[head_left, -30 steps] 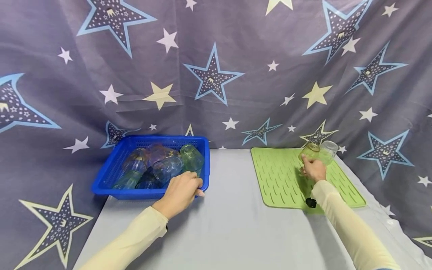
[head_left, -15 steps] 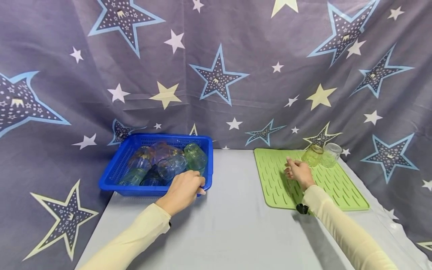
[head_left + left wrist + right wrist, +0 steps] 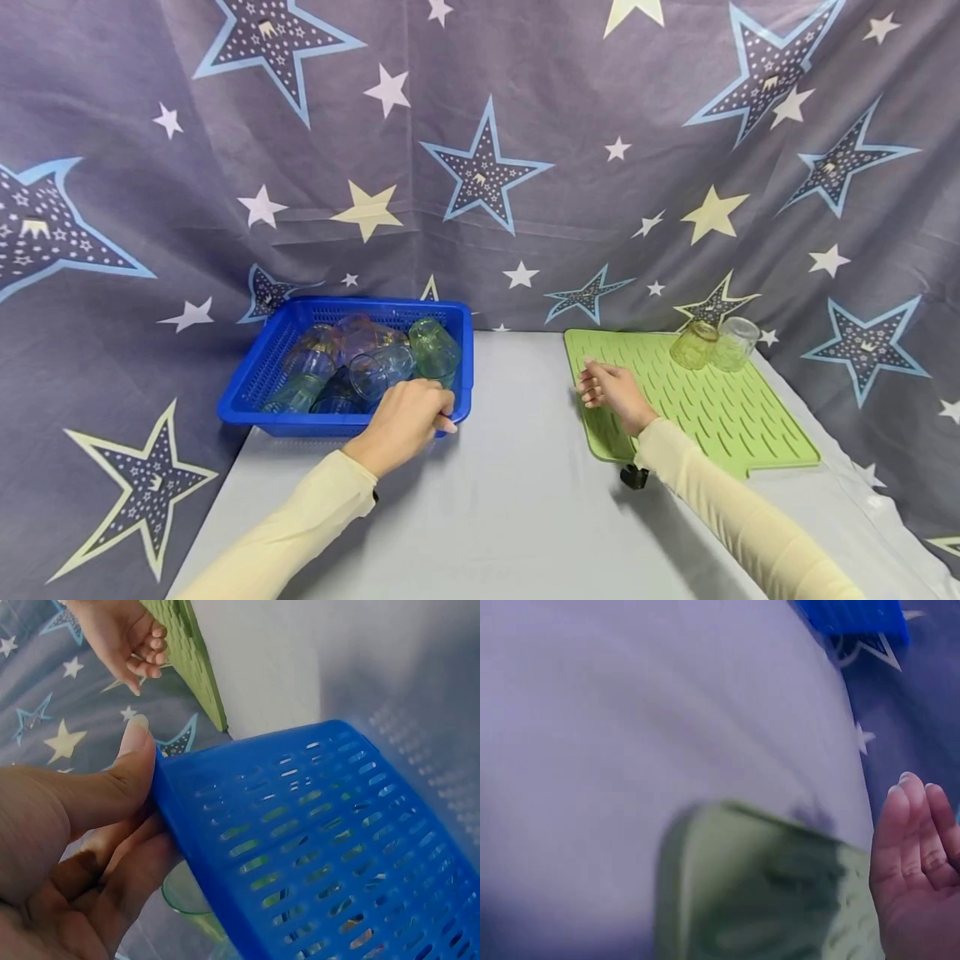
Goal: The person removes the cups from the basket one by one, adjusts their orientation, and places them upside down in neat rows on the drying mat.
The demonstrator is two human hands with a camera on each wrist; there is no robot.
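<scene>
My left hand (image 3: pixel 405 421) grips the front right rim of a blue plastic basket (image 3: pixel 225 769), thumb outside and fingers inside. Several tinted glasses lie jumbled in the basket, among them a green glass (image 3: pixel 435 350) and a bluish clear glass (image 3: pixel 381 371). Over the left edge of a green drying mat (image 3: pixel 720 417) hangs my right hand (image 3: pixel 617 395), holding nothing, its fingers loosely bent. At the mat's back right, a yellow glass (image 3: pixel 693 346) and a clear glass (image 3: pixel 736 343) stand side by side, upside down.
A white-covered table (image 3: pixel 517 500) runs between the basket and the mat. Close behind both hangs a grey curtain (image 3: pixel 480 267) printed with stars, which also closes in the left and right sides.
My right hand has let go of the yellow glass beside the clear one and moved left across the mat. The left hand stays on the basket rim.
</scene>
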